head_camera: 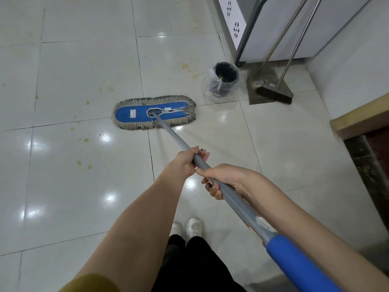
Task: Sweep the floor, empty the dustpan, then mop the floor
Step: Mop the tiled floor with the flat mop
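A flat mop with a blue pad and grey fringe [134, 113] lies flat on the white tiled floor [73, 186] ahead of me. Its grey handle [174, 138] runs back towards me and ends in a blue grip at the lower right. My left hand [185, 163] grips the handle further down the shaft. My right hand [227, 180] holds it just behind, fingers curled under it. Yellowish stains dot the tiles left of the mop. A metal dustpan [261, 81] and a broom [273, 93] lean at the back right.
A small black bin lined with a clear bag [224, 81] stands between the mop and the dustpan. A white cabinet [273, 28] rises behind them. A wall and a brown step [357, 123] close the right side. My white shoes [193, 227] are below.
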A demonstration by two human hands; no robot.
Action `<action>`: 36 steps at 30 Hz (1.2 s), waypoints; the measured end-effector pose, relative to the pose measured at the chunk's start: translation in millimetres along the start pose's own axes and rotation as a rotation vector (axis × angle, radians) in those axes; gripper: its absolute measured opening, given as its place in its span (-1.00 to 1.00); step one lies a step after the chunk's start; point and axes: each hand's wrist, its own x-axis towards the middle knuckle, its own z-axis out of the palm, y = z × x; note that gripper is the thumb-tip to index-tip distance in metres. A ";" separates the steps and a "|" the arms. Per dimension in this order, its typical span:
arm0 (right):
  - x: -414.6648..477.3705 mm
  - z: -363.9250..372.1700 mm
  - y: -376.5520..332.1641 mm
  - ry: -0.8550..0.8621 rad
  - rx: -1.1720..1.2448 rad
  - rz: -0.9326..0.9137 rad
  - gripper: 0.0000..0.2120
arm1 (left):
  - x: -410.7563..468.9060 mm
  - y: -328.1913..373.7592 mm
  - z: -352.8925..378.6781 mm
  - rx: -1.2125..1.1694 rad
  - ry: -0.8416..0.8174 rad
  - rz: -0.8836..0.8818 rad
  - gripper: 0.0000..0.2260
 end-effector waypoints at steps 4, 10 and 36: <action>-4.7 17.5 9.9 0.005 0.076 -0.012 -0.55 | 6.5 4.4 -12.9 -0.107 0.078 -0.014 -0.76; -7.0 25.9 26.8 -0.014 -0.008 -0.058 -0.71 | 10.7 2.1 -20.9 0.038 0.167 -0.057 -0.67; -59.4 10.0 138.8 -0.166 -0.438 0.014 -0.63 | -65.2 -130.9 -82.3 -0.176 0.181 0.078 -0.70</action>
